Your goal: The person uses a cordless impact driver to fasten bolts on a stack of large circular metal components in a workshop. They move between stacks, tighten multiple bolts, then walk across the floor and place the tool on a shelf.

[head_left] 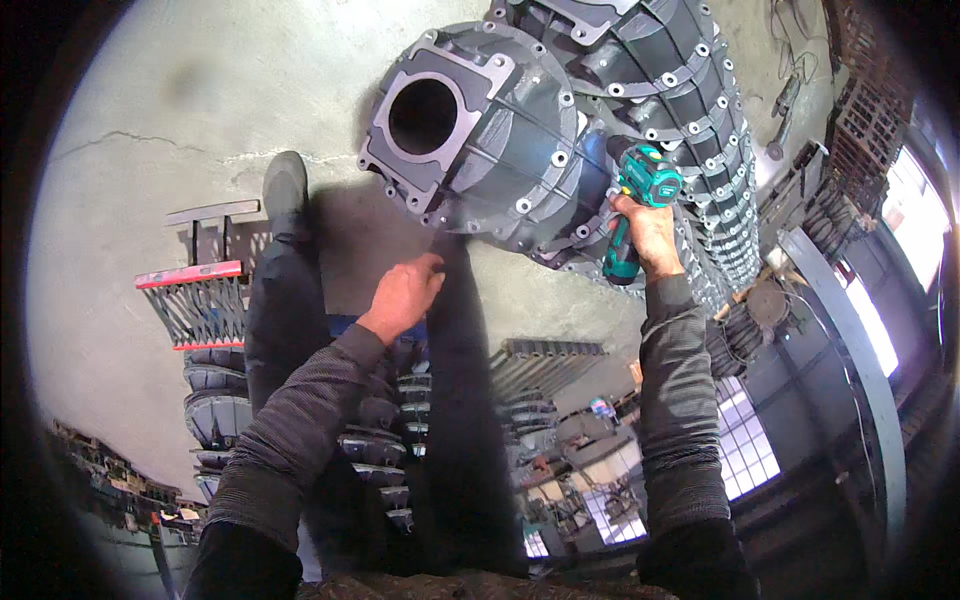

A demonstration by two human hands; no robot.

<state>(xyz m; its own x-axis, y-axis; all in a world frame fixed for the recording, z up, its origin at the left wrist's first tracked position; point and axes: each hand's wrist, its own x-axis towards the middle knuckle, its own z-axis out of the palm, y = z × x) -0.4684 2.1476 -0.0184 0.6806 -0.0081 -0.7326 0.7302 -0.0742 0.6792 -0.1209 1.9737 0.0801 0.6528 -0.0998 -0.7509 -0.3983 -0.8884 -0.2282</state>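
Observation:
A large grey cast metal housing (480, 130) with a square-flanged round opening lies on the concrete floor, first in a row of similar housings (690, 110). My right hand (648, 232) grips a teal and black cordless drill (636, 200), its nose against the bolted flange rim of the front housing. My left hand (402, 296) hovers just below the housing with fingers loosely curled, holding nothing. My leg and dark shoe (286, 190) stretch out on the floor to the left.
A red and grey metal rack (205, 300) stands at the left, with stacked grey castings (215, 400) below it. More racks and castings (545, 365) sit in the middle. Windows (740, 440) and steel beams (850, 350) run along the right.

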